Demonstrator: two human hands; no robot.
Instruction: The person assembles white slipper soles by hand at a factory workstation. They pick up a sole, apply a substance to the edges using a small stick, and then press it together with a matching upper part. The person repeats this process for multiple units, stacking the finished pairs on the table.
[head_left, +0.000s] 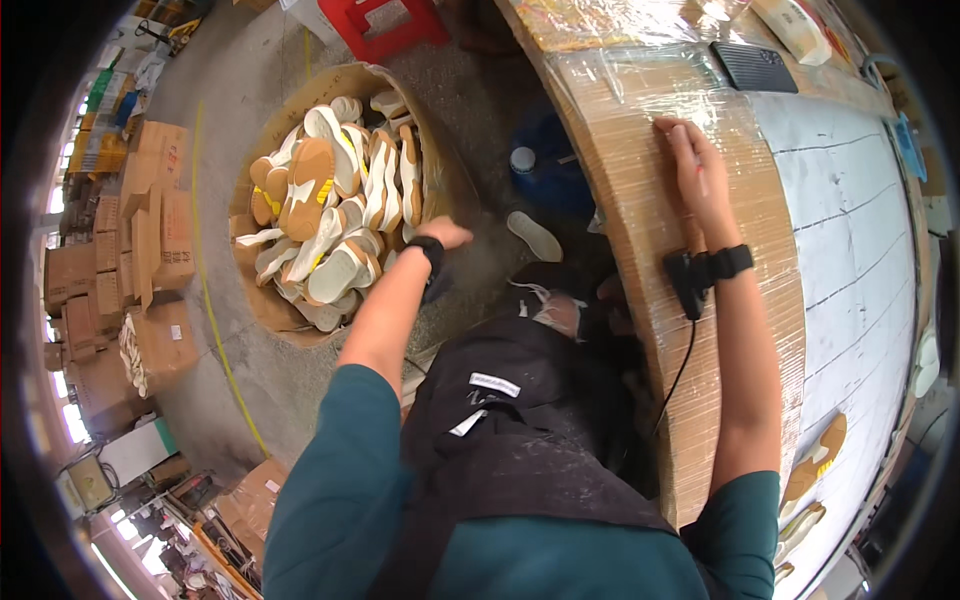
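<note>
My left hand (447,233), with a black strap on its wrist, hangs beside the right wall of a large round cardboard bin (447,165). Its fingers are mostly turned out of sight, so their grip does not show. White and tan shoe soles (308,187), some with yellow patches, fill that bin in a loose heap. On the right, my right hand (700,170) rests on the cardboard-covered edge of a worktable (640,200), fingers stretched out and nothing held. A black device (687,285) with a cable is strapped at its wrist. One pale sole (534,237) lies on the floor between bin and table.
A black phone (754,67) lies at the table's far end. Several soles (818,460) lie along its lined white surface at the near right. A blue container (555,165) stands under the edge. Cardboard boxes (160,215) are stacked left; a red stool (385,25) stands beyond the bin.
</note>
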